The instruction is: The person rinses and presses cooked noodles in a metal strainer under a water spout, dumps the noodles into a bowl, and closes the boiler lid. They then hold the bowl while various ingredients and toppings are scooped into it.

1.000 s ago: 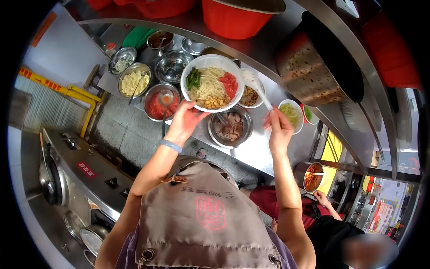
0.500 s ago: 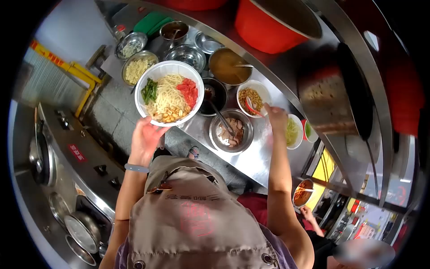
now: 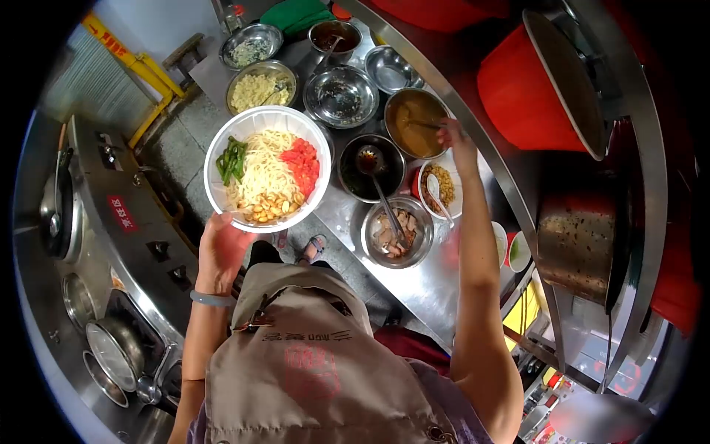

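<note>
My left hand (image 3: 225, 248) grips the near rim of a white bowl (image 3: 214, 166), thumb over the edge. The bowl contains noodles (image 3: 265, 166), green vegetable pieces (image 3: 231, 159), chopped red pieces (image 3: 300, 166) and peanuts (image 3: 271, 208). At the far right of the counter, my right hand (image 3: 460, 148) has its fingers closed at the handle of a ladle (image 3: 425, 123), whose head is hidden in a pot of brown sauce (image 3: 405, 140). Just below that hand, a white spoon (image 3: 434, 189) rests in a bowl of peanuts (image 3: 442, 177).
A dark pot with a ladle (image 3: 370, 159) and a steel bowl of sliced meat (image 3: 399, 233) stand on the counter (image 3: 333, 214). More steel bowls (image 3: 340, 96) line the back. A metal shelf edge (image 3: 492, 159) passes close to my right arm. Stove equipment (image 3: 140, 229) lies left.
My right hand has moved from the peanut bowl's spoon up to the ladle in the brown sauce. The noodle bowl sits slightly lower and further left in view, still in my left hand.
</note>
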Demonstrator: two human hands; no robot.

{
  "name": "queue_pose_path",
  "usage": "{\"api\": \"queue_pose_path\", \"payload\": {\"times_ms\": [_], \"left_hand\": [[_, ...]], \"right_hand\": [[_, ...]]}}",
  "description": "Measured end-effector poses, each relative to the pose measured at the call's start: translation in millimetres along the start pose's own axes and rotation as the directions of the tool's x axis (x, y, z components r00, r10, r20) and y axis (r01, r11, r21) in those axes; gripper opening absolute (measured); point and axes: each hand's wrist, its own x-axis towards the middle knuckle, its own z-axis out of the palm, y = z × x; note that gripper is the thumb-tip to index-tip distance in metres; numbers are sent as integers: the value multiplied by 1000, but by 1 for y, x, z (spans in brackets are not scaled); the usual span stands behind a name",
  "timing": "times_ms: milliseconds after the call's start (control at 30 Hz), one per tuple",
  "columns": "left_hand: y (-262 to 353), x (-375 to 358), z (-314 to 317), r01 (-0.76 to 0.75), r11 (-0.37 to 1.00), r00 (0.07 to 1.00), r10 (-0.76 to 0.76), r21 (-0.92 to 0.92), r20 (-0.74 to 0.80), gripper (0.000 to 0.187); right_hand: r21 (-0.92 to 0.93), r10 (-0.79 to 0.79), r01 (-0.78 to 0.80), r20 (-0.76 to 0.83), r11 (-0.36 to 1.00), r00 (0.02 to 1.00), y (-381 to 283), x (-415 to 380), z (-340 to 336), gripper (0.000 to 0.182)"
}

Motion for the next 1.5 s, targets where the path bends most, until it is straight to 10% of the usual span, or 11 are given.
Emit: {"api": "queue_pose_path", "payload": {"times_ms": [967,1067,1133,1333,1500], "left_hand": [[-3,10,-3,40,999,997,-40,2,61,61],[-3,12,0,59,998,991,-57,-20,118,60],[-6,11,0,58,998,989,-54,-24,138,61],[-3,14,2,59,998,989,-61,14,136,63],[-5,15,2,59,998,995,-61,23,78,64]], "right_hand": [[117,-36,59,-189,991,981,-23,-70,24,29],[-6,135,-144,-300,990,944,-56,-75,18,25],[93,-25,50,-248,994,969,-33,-68,31,26],[-7,164,-173,-275,985,947,-62,-86,18,27],[-33,-18,16,-66,999,998,-28,-87,30,25]]}}
